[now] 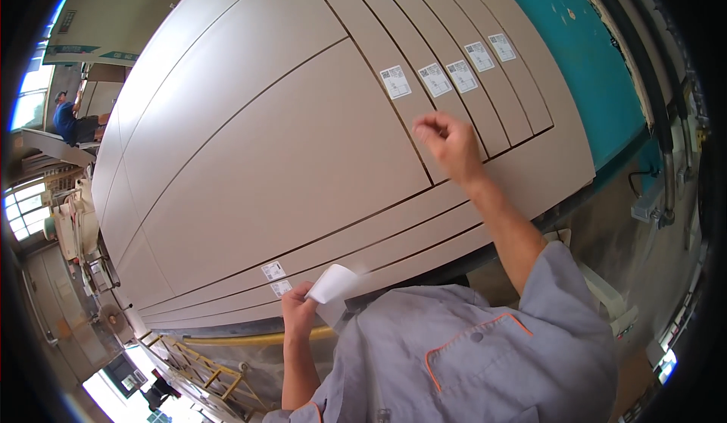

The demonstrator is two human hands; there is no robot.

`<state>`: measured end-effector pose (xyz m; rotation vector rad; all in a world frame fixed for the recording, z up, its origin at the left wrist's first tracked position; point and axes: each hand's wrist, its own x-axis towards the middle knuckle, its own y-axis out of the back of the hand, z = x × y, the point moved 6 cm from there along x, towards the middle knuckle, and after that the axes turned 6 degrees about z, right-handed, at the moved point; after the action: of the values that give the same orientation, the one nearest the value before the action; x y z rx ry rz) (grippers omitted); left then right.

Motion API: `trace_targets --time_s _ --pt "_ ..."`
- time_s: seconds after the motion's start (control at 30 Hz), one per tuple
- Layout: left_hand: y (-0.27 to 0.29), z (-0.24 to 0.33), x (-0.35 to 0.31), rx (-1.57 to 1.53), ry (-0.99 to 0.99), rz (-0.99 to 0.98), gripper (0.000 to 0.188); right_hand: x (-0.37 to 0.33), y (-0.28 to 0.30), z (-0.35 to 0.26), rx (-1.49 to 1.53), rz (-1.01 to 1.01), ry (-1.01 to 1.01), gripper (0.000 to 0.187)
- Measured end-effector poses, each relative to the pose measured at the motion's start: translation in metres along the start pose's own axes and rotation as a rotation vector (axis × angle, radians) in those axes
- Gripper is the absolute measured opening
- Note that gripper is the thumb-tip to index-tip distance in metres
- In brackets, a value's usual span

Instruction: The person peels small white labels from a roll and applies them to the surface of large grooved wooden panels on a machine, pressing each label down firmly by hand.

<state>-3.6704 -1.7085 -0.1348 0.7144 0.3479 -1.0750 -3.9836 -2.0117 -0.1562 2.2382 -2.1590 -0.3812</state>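
Observation:
A large grey-beige board (250, 150), cut by dark grooves into strips and bigger panels, lies before me. My left hand (299, 309) is closed on a curled white paper strip (333, 284) at the board's near edge. Beside that hand, two printed white labels (272, 271) sit on the narrow near strips. My right hand (452, 147) is over the strips on the right, its fingers curled and pinched; whether anything is between them is hidden. Beyond it, several white labels, one of them the leftmost label (395, 82), form a slanting row across the strips.
A teal surface (568, 59) borders the board on the right, with dark pipes (666, 120) past it. A yellow metal frame (208, 377) stands at the lower left. At the far left, a person in blue (68, 124) sits near a stack of panels.

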Motion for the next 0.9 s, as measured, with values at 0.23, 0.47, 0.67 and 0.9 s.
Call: trace_targets --time_s 0.23,0.47,0.67,0.9 --pt "0.005 0.0 -0.002 -0.049 0.018 0.012 0.006 0.102 -0.004 -0.012 -0.328 0.066 0.2 0.021" --pt "0.008 -0.004 -0.003 -0.08 0.077 0.036 0.011 0.125 -0.022 -0.008 -0.605 0.036 0.225 0.019" --pt "0.009 -0.012 0.002 -0.083 0.069 0.042 0.009 0.124 -0.025 -0.005 -0.649 0.079 0.285 0.016" --pt "0.005 -0.014 0.005 -0.017 0.077 0.042 0.012 0.12 -0.03 -0.005 -0.689 0.175 0.287 0.011"
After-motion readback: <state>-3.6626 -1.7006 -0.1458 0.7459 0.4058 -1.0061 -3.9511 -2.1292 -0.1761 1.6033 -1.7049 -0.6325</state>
